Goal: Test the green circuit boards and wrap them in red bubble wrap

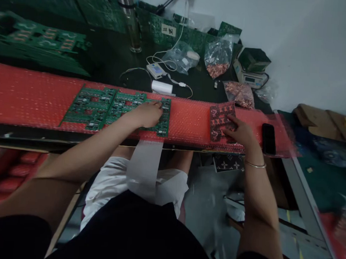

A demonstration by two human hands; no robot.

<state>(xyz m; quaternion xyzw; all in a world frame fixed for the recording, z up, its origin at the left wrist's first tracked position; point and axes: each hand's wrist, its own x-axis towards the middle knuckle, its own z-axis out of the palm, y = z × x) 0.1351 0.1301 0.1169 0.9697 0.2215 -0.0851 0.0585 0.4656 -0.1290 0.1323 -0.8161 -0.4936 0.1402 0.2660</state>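
Green circuit board panels (88,108) lie side by side on a sheet of red bubble wrap (188,118). Over the rightmost panel (163,123) is my left hand (150,114), its fingers bent close together and the tips down at the board's surface; whatever they may hold is too small to make out. To the right, a brown patterned piece (216,122), flat and rectangular, rests on the wrap. My right hand (239,132) reaches onto it with thumb and fingers apart, the fingertips touching its right side. A bracelet (256,165) circles my right wrist.
A black phone (268,139) lies right of my right hand. Behind the wrap are a small white device (156,70) with cables, bags of copper-coloured parts (217,69), a scale (250,77) and a glass bottle (132,28). Stacked green boards (45,51) stand at the left.
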